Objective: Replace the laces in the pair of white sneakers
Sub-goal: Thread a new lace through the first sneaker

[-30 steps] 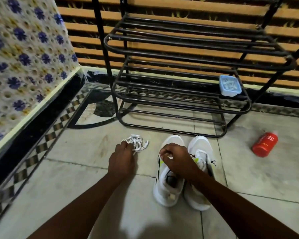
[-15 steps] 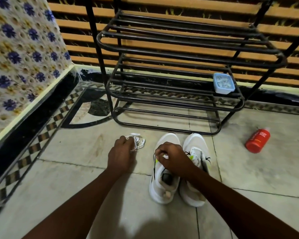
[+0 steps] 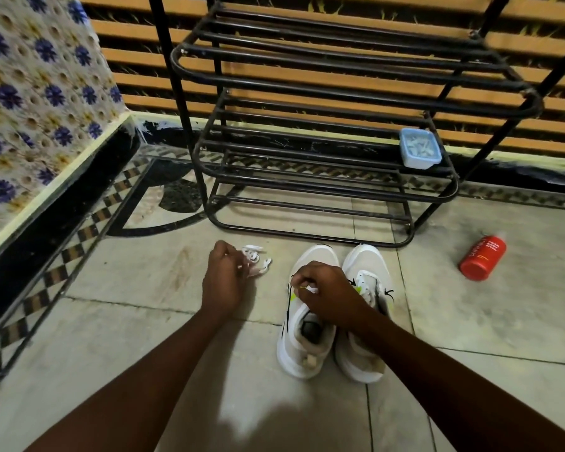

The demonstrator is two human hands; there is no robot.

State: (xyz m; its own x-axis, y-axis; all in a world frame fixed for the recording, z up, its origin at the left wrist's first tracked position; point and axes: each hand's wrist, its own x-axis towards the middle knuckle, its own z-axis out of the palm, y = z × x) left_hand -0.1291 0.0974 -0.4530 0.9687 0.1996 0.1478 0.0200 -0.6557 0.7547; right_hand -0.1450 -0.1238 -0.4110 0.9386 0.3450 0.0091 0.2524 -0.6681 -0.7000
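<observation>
Left hand [image 3: 224, 278] curled further over lace bundle [image 3: 256, 257] | right hand [image 3: 327, 295] pinches sneaker [image 3: 317, 256] upper

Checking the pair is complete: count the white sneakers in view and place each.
2. The left white sneaker stands on the tiled floor under the right hand; the right white sneaker stands close beside it, on its right. No others show.

It's dim in here, a warm, muddy light, and a broad soft shadow spreads over the tiled floor [image 3: 307, 419] at its near edge. The shoe rack [image 3: 340, 93] bars bow outward towards the picture's edges. The left hand [image 3: 224, 282] looks slightly smeared.
</observation>
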